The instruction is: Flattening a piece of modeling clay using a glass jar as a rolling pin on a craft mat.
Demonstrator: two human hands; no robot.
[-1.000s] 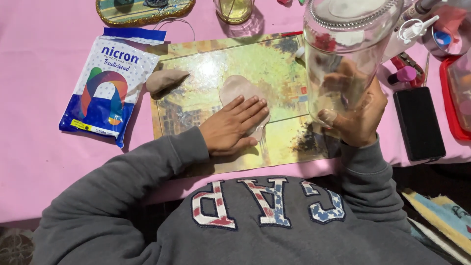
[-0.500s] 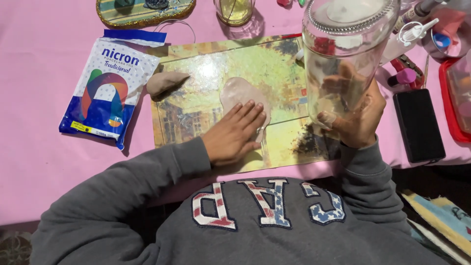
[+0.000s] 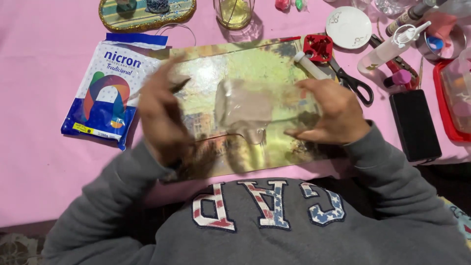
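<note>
From my head camera I look down at a clear glass jar [image 3: 248,110], lying on its side between my hands just above the picture board [image 3: 216,64]. It is blurred and see-through, so the board's greens and yellows show through it. My right hand [image 3: 329,112] curls around the jar's right end, fingers clamped on it. My left hand [image 3: 164,118] sits at the jar's left side, fingers spread and smeared by motion; I cannot tell whether it grips the jar or only meets it.

Half a second ago my right hand alone held the jar upright, raised toward the camera, while my left lay flat on the board. Now the jar is down and sideways, and my left hand has lifted off the board.

The board rests on a pink tablecloth [image 3: 44,59]. A blue and white bag of clay [image 3: 105,93] lies to its left. To the right are scissors [image 3: 351,81], a black phone [image 3: 414,125], a glue bottle [image 3: 390,49] and a red tray [image 3: 444,105]; a white round lid [image 3: 348,27] sits further back.
</note>
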